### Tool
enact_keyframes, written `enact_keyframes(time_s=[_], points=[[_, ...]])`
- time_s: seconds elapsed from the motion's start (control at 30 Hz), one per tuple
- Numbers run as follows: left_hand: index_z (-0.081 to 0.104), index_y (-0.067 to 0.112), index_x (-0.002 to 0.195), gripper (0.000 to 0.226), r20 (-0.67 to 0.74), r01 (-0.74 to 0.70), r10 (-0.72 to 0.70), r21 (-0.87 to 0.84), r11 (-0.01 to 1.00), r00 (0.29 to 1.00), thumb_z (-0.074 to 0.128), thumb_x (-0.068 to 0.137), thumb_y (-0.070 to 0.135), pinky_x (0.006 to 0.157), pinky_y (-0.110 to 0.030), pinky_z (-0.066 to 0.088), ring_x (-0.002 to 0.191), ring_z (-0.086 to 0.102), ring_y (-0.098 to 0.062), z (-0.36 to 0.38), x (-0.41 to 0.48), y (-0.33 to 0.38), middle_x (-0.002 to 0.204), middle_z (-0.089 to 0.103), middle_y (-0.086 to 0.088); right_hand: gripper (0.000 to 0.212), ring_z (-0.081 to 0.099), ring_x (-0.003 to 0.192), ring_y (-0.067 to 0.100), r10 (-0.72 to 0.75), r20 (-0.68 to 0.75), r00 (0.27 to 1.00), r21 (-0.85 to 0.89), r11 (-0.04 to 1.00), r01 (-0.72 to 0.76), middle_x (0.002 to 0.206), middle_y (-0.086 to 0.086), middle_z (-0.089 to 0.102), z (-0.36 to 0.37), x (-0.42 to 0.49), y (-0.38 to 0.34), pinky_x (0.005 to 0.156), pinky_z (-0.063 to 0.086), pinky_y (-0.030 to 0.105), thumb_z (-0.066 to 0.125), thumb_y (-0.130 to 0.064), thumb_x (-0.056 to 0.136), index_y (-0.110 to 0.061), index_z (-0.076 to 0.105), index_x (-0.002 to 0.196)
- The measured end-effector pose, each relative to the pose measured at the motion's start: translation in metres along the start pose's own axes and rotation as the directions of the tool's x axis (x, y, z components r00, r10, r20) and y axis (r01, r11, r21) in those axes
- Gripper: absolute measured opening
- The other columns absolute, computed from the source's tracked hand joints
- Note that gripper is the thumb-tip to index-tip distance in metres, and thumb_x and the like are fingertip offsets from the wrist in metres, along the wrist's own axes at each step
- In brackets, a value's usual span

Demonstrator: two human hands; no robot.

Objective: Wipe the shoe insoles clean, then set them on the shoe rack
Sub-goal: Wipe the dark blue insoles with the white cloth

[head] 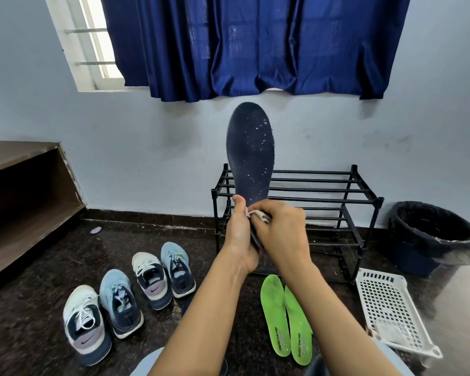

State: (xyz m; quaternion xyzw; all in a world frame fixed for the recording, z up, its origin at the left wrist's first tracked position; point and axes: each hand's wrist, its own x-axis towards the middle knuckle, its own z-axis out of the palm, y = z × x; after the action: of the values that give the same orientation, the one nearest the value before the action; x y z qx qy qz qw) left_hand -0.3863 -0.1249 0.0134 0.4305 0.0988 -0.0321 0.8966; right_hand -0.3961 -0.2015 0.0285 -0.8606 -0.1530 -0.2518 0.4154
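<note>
— What sits closest to you?

— Your two bare forearms, rising from the bottom edge, where they are cut off. Between them a dark shape on the floor is mostly hidden; you cannot tell what it is.

— And your hands?

— Your left hand is clamped around the heel end of a dark blue insole, thumb pressed on its face. The insole stands upright, toe up, speckled with pale flecks, in front of the black shoe rack. Your right hand is closed on a small white cloth, pressed against the insole's lower part. Most of the cloth is buried under your fingers, and the heel is covered by both hands.

— The other insoles?

— Two green insoles lie side by side on the dark floor, just right of your right forearm, near the rack's foot.

— Anything else?

— Four shoes in a row on the left, a white basket on the right with something pale inside, too blurred to name, and a lined bin beyond.
</note>
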Motion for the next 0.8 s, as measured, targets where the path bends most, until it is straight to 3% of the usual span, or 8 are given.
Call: enact_keyframes(time_s=[0.2, 0.27, 0.37, 0.53, 0.8], points=[[0.071, 0.017, 0.093, 0.061, 0.015, 0.014, -0.015, 0.012, 1.0, 1.0, 0.03, 0.097, 0.062, 0.082, -0.036, 0.051, 0.09, 0.068, -0.022, 0.005, -0.003, -0.006, 0.089, 0.074, -0.005, 0.013, 0.066, 0.077, 0.023, 0.079, -0.077, 0.994, -0.082, 0.993, -0.085, 0.082, 0.005, 0.073, -0.007, 0.013, 0.012, 0.07, 0.043, 0.024, 0.064, -0.011, 0.082, -0.015, 0.074, 0.09], [0.071, 0.017, 0.088, 0.064, 0.01, 0.003, -0.003, 0.01, 1.0, 1.0, 0.03, 0.096, 0.065, 0.078, -0.034, 0.051, 0.086, 0.069, -0.021, 0.001, -0.001, -0.003, 0.084, 0.073, -0.005, 0.014, 0.066, 0.074, 0.018, -0.004, -0.041, 0.999, -0.033, 0.999, 0.003, 0.081, 0.002, 0.073, -0.004, 0.006, 0.003, 0.069, 0.042, 0.019, 0.066, -0.009, 0.079, -0.016, 0.075, 0.087], [0.071, 0.016, 0.085, 0.072, -0.003, 0.004, -0.004, 0.005, 1.0, 1.0, 0.027, 0.092, 0.072, 0.08, -0.033, 0.051, 0.083, 0.069, -0.021, -0.003, -0.001, 0.002, 0.08, 0.071, -0.005, 0.018, 0.066, 0.075, 0.015, -0.097, 0.025, 0.995, 0.034, 0.995, 0.096, 0.081, -0.001, 0.073, 0.0, -0.004, -0.006, 0.071, 0.046, 0.022, 0.066, -0.005, 0.075, -0.017, 0.076, 0.085], [0.071, 0.016, 0.087, 0.069, -0.028, 0.048, -0.047, 0.029, 0.998, 0.998, 0.027, 0.095, 0.068, 0.076, -0.034, 0.053, 0.077, 0.07, -0.022, 0.004, -0.003, -0.004, 0.08, 0.074, -0.009, 0.015, 0.065, 0.078, 0.022, 0.016, -0.032, 0.999, -0.061, 0.998, -0.018, 0.084, 0.005, 0.072, -0.002, 0.01, 0.008, 0.072, 0.047, 0.029, 0.063, -0.01, 0.082, -0.014, 0.074, 0.092], [0.071, 0.015, 0.085, 0.071, -0.044, 0.037, -0.036, 0.023, 0.999, 0.998, 0.027, 0.094, 0.07, 0.072, -0.033, 0.054, 0.079, 0.07, -0.023, -0.001, 0.001, 0.0, 0.079, 0.072, -0.009, 0.011, 0.061, 0.065, 0.01, -0.005, -0.001, 1.0, 0.069, 0.998, 0.005, 0.072, -0.002, 0.071, -0.001, 0.001, 0.002, 0.062, 0.037, 0.005, 0.068, -0.011, 0.078, -0.019, 0.075, 0.082]])
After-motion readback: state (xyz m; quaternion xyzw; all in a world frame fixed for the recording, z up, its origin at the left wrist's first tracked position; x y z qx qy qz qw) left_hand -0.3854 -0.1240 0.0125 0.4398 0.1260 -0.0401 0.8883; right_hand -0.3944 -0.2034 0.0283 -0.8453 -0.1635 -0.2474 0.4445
